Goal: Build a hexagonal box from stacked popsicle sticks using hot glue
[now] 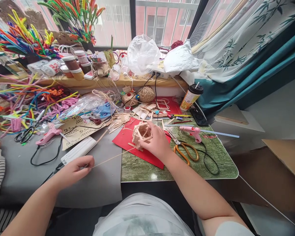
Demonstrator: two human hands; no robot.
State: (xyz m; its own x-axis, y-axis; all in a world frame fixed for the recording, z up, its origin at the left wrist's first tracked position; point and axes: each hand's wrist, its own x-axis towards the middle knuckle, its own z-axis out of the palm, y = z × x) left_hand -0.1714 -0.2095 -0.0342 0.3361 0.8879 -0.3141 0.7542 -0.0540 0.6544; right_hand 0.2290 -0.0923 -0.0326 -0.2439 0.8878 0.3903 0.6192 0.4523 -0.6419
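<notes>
On the table (pixel 142 173), over red paper (pixel 121 139), my right hand (pixel 158 141) grips the stick basket (pixel 135 137); my left (pixel 81 167) pinches taut string (pixel 113 158). I judge the stacked walls mostly built, the loose string unfastened.

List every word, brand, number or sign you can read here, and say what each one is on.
"COATED ABRASIVE": printed more than once on the tan sheet, partly cut off or covered.
Too small or blurred to read: the print on the drink cup, the blue packet and the brown-lidded jar.
</notes>
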